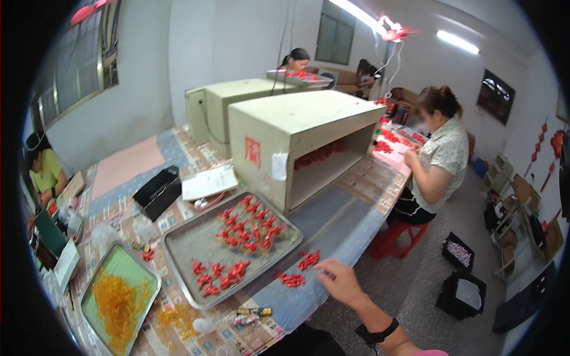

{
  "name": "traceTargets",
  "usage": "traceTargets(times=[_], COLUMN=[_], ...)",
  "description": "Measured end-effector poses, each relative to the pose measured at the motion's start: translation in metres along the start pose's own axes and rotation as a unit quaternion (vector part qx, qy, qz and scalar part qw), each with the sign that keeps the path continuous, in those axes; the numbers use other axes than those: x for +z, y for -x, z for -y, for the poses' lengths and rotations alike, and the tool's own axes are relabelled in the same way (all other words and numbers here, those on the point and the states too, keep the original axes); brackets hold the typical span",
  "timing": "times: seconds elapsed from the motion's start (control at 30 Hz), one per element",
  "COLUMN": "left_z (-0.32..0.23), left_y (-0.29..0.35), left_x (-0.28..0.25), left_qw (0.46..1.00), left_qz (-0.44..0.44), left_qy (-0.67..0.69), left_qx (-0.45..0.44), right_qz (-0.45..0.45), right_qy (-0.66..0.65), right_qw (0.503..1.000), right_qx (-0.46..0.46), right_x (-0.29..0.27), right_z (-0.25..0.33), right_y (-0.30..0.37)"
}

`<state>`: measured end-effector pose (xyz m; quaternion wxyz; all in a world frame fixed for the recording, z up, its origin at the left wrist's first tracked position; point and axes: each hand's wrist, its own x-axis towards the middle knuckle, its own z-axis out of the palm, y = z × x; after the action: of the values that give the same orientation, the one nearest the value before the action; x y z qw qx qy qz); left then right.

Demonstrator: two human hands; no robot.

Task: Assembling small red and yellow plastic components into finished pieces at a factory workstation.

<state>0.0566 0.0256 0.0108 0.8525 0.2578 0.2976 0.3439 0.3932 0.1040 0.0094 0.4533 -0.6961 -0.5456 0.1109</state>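
Note:
My right hand (341, 283) reaches in from the lower right, with a black band (380, 333) on its wrist. The fingers look apart, and I see nothing held in them. Just beyond the fingertips, a small cluster of red figure-like pieces (309, 260) lies on the blue table cover. A second red cluster (291, 279) sits a little to its left. Farther left is a large metal tray (184, 237) with many red pieces in two groups, the far group mixed with yellow bits. My left hand does not show.
A pale metal box (261, 127) with an open front holds red pieces. A green-bottomed tray (138, 252) carries yellow strands. A black box (157, 193) and small tubes (254, 311) lie around. On the right a co-worker (442, 160) sits on a red stool (399, 240); others sit farther off.

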Motion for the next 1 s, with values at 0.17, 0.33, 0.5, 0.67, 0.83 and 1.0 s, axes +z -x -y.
traceTargets(times=[0.17, 0.33, 0.5, 0.67, 0.83, 1.0], left_z=[0.002, 0.003, -0.001, 0.001, 0.003, 0.006], left_y=[0.001, 0.003, 0.006, 0.005, 0.003, 0.004], left_x=[-0.003, -0.003, 0.004, 0.001, 0.000, -0.003], left_qw=[1.000, 1.000, 0.999, 0.999, 1.000, 1.000], left_qz=[0.000, 0.013, -0.010, 0.002, 0.006, 0.005], left_qy=[-0.024, -0.024, -0.036, -0.042, -0.030, -0.029], left_qx=[0.004, 0.013, -0.010, -0.003, -0.001, -0.001], right_qz=[-0.054, -0.036, -0.025, -0.009, 0.050, 0.084], right_qy=[0.047, 0.054, 0.083, 0.120, 0.144, 0.145], right_qw=[0.997, 0.998, 0.996, 0.987, 0.980, 0.980], right_qx=[0.013, -0.004, -0.031, -0.102, -0.129, -0.109], right_x=[-0.020, -0.016, -0.011, -0.006, -0.007, -0.016], right_z=[-0.010, -0.020, -0.017, -0.033, -0.040, -0.041], right_y=[-0.014, -0.021, -0.029, -0.049, -0.058, -0.055])
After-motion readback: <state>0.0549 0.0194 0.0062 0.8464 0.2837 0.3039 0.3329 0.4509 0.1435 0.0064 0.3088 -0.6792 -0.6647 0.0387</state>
